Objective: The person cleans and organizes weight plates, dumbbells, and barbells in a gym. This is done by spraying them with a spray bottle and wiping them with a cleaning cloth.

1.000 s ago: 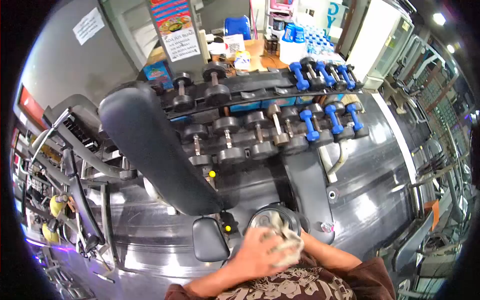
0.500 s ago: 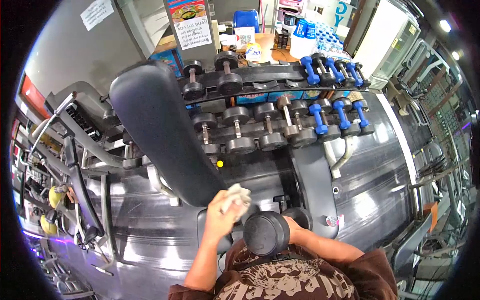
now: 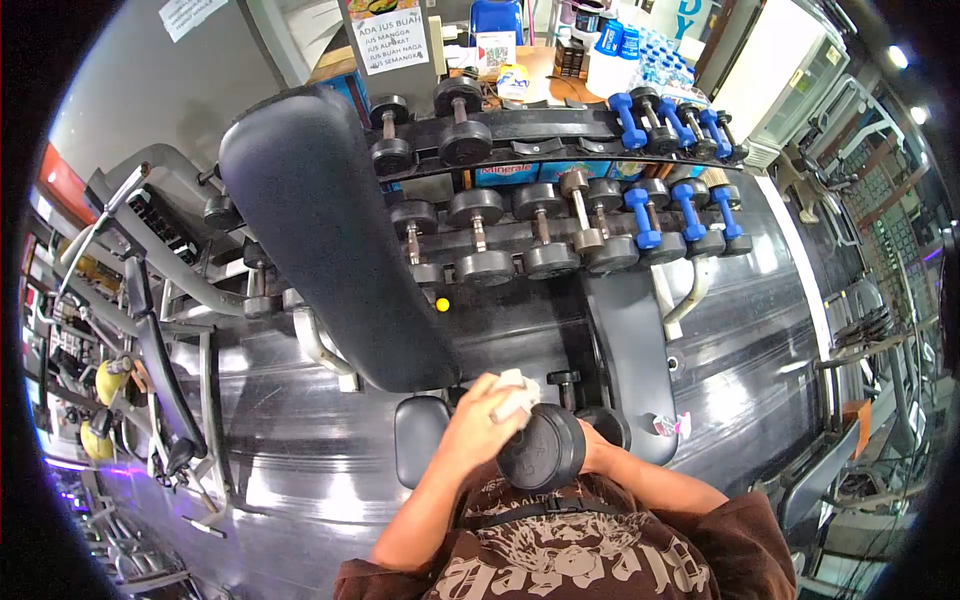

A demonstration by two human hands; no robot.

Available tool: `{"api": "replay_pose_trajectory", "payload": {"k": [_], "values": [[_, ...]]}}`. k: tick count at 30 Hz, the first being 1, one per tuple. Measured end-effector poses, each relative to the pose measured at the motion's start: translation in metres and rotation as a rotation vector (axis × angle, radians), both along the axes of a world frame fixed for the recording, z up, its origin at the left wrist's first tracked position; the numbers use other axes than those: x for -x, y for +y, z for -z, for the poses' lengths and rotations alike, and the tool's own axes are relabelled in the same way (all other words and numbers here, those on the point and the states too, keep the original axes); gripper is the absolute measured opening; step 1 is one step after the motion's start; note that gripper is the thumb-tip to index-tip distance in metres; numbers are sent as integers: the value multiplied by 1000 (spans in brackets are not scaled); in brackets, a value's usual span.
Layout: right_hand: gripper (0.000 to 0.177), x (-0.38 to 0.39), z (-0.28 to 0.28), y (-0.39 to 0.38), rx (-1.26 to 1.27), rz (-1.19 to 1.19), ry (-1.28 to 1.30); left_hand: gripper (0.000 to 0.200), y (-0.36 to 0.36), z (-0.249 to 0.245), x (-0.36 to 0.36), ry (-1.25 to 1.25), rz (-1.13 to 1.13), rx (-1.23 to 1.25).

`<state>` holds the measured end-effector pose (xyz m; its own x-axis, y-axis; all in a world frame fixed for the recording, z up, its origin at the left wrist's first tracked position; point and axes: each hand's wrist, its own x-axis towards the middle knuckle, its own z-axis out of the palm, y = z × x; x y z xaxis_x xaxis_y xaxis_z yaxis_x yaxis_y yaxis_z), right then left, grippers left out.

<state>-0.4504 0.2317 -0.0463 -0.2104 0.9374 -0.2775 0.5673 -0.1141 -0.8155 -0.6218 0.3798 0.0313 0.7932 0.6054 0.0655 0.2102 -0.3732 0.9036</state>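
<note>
Dumbbell (image 3: 541, 448) with black round heads is up in front of the wearer's printed brown shirt (image 3: 575, 550), its near face turned toward my camera. I see the right hand (image 3: 596, 452) wrapped around it between the two heads; the near head covers those fingers' ends from me. On my feed the left hand (image 3: 482, 422) pinches a bunched pale cloth (image 3: 516, 396) between bent fingers and thumb, at the near head's upper-left rim. The two overlap in my view, and I can't tell how firmly they meet.

Just beyond the hands, I make out a smaller dumbbell (image 3: 564, 385) beside a flat black bench pad (image 3: 632, 340). A clear bottle with a pink top (image 3: 668, 426) is at that pad's right edge. To the left is a black padded seat (image 3: 421, 440), with a long tilted backrest (image 3: 320, 230) rising past it and a yellow knob (image 3: 443, 305) near the backrest's right side.

Farther out, a two-tier rack (image 3: 560, 125) carries black dumbbells and several blue dumbbells (image 3: 641, 218), the blue ones toward the right. Behind it I get a wooden desk (image 3: 544, 68) crowded with water bottles (image 3: 662, 72), a printed juice sign (image 3: 390, 44) to its left, a blue chair (image 3: 497, 20) at the back and a white cabinet (image 3: 740, 55) on the right.
</note>
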Motion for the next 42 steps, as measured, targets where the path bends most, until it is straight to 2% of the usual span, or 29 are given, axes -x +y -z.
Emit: {"api": "replay_pose_trajectory", "payload": {"k": [1, 2, 3, 5, 6, 7, 8, 10, 11, 13, 15, 16, 17, 18, 19, 21, 22, 25, 27, 28, 30, 31, 32, 33, 35, 38, 39, 40, 42], "values": [[73, 1, 6, -4, -30, 31, 26, 31, -11, -12, 0, 14, 1, -42], [73, 2, 16, -9, -2, 83, 31, 33, -21, -17, 0, -114, 67, -164], [69, 3, 13, -6, -245, 115, 107, 35, -32, -22, -1, -142, 163, -244], [73, -7, 77, -27, -224, -155, -250, 38, -47, -26, -7, -153, 284, -457], [71, -8, 87, -28, -156, -66, -80, 40, -49, -16, -8, -137, 252, -478], [70, -6, 80, -23, -97, 26, 92, 39, -46, -6, -6, -144, 221, -466], [68, -6, 69, -20, -156, 56, 67, 39, -39, 4, -2, -152, 188, -456], [65, -4, 51, -11, -54, 107, -125, 36, -24, 19, 6, -173, 109, -392], [64, -3, 47, -8, 5, 115, -198, 31, -13, 19, 11, -170, 119, -543], [61, -6, 53, -6, -10, 121, -234, 25, 4, 46, 27, -67, -44, -248], [59, -10, 62, -1, -133, 104, -182, 24, 10, 76, 53, 33, -210, 2], [59, -14, 59, 3, -216, 101, -166, 24, 11, 60, 52, -21, -237, 4], [58, -15, 54, 4, -292, 96, -147, 27, 5, 43, 48, -76, -170, -80], [57, -19, 46, 7, -332, -28, -168, 30, -4, 15, 36, -131, -108, -163], [57, -21, 39, 10, -306, 38, -74, 34, -12, -5, 23, -189, -50, -253], [56, -25, 28, 21, -262, 174, 110, 37, -27, -19, 2, -188, 233, -549], [56, -27, 21, 24, -237, 244, 202, 44, -30, -15, -13, -286, 109, -762], [55, -38, -9, 36, -171, 448, 485, 42, 22, -23, -38, -362, 41, -796], [41, -54, -29, 29, -169, 642, 853, 32, 71, -27, -48, -52, -108, -759], [34, -62, -40, 26, -188, 734, 1034, 26, 93, -16, -47, -108, -162, -495], [18, -73, -108, 45, -420, 533, 1115, 22, 120, 1, -39, -128, -226, 16], [21, -84, -123, 54, -508, 479, 1184, 26, 122, 8, -38, -97, -230, 257], [25, -95, -134, 65, -606, 417, 1215, 32, 116, 7, -47, -163, -260, 660], [31, -105, -148, 76, -699, 367, 1227, 35, 113, 17, -59, -186, -201, 547], [40, -124, -182, 98, -892, 306, 1192, 40, 97, -29, -101, -360, -89, 757], [44, -153, -230, 123, -1069, 280, 1085, 47, 98, -66, -172, -747, -8, 783], [44, -164, -242, 129, -1135, 256, 1041, 48, 100, -82, -187, -747, -58, 825], [44, -176, -254, 136, -1194, 226, 994, 48, 103, -79, -197, -706, -42, 614], [47, -200, -271, 143, -1251, 213, 931, 49, 103, -71, -215, -713, -24, 414]]}}
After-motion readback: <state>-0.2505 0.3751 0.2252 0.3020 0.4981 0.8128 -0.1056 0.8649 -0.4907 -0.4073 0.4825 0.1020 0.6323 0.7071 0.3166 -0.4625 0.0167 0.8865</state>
